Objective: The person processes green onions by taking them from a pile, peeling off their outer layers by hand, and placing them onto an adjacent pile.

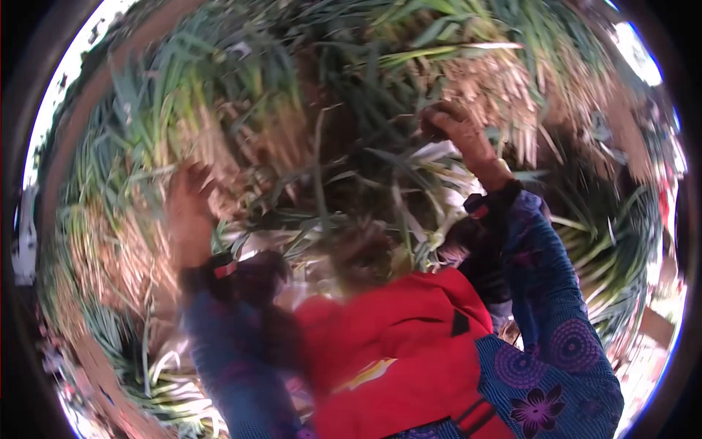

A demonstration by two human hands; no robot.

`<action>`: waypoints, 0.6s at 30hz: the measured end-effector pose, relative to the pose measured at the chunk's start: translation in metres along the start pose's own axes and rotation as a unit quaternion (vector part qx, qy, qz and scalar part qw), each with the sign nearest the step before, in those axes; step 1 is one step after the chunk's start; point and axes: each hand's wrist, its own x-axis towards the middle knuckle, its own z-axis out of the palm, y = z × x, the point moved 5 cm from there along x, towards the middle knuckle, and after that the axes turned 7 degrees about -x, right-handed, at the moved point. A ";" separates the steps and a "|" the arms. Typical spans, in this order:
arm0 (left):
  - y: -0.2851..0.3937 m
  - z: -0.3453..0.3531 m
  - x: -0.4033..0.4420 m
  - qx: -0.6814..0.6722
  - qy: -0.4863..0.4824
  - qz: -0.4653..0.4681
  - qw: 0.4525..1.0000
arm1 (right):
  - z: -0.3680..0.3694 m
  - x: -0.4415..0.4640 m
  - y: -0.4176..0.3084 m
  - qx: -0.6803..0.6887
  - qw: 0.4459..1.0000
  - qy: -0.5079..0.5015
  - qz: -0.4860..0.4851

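Observation:
Bundles of green onions with long green tops and pale, straw-coloured lower ends surround both hands. My left hand (191,208) is raised beside the left bundles (208,146); its fingers are blurred but apart, with nothing seen between them. Farther forward, my right hand (466,139) is near the hanging pale ends of the right bundles (504,95). Its fingers curl downward over a dark patch, and motion blur hides whether anything is in them. Loose green onion stalks (409,190) lie between the hands.
A red apron (402,344) covers my front, below patterned blue sleeves (552,285). More green onions (614,256) lie at the right, and others (172,399) at the lower left. A brown board-like edge (110,395) runs along the lower left.

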 end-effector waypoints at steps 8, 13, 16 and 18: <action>0.021 0.010 0.012 -0.009 0.208 -0.063 0.976 | 0.221 0.101 0.152 0.202 0.952 -0.113 0.202; 0.024 0.013 0.010 0.048 0.182 -0.089 0.978 | 0.294 0.137 0.229 0.161 0.931 -0.254 0.205; 0.016 0.013 0.008 0.082 0.165 -0.110 0.977 | 0.316 0.125 0.265 -0.197 0.860 -0.470 0.036; 0.015 0.013 0.008 0.096 0.150 -0.128 0.976 | 0.301 0.104 0.295 -0.581 0.580 -0.565 -0.085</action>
